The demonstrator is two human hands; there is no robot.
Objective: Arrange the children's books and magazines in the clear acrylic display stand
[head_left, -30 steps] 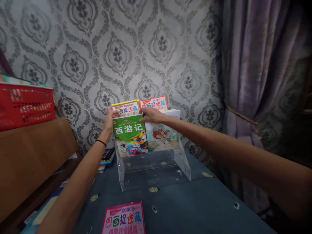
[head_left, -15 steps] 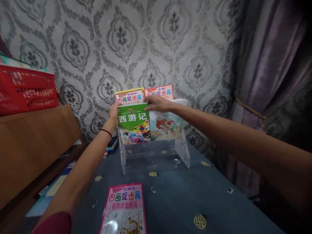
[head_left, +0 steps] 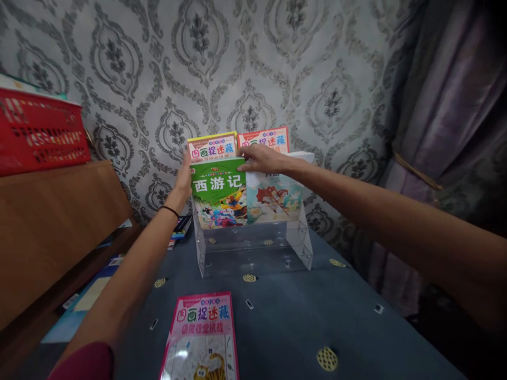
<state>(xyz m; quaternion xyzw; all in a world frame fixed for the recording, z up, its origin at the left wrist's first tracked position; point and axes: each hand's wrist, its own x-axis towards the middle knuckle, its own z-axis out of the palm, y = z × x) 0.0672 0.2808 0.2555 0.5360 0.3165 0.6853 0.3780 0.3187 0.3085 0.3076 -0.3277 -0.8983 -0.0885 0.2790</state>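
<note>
A green picture book [head_left: 217,192] stands upright on the left of a clear acrylic book stand [head_left: 295,248]. My left hand [head_left: 183,177] is closed on its left edge, the fingertips partly hidden behind it. My right hand [head_left: 263,160] pinches the green book's upper right corner, thumb in front. Beside it, a pale blue book [head_left: 275,203] leans on the stand, its top partly covered by my right hand. Behind them show the tops of a yellow-edged book [head_left: 214,149] and a red-edged book [head_left: 279,138].
A pink book [head_left: 204,332] lies on the dark tablecloth [head_left: 285,316] in front of the stand. To the left, a red basket [head_left: 43,132] sits on a wooden cabinet [head_left: 59,227]. Further books [head_left: 181,227] lie behind my left forearm. A curtain [head_left: 428,158] hangs at the right.
The camera view has shifted slightly. Both hands remain at the green book, which looks almost unmoved on the stand.
</note>
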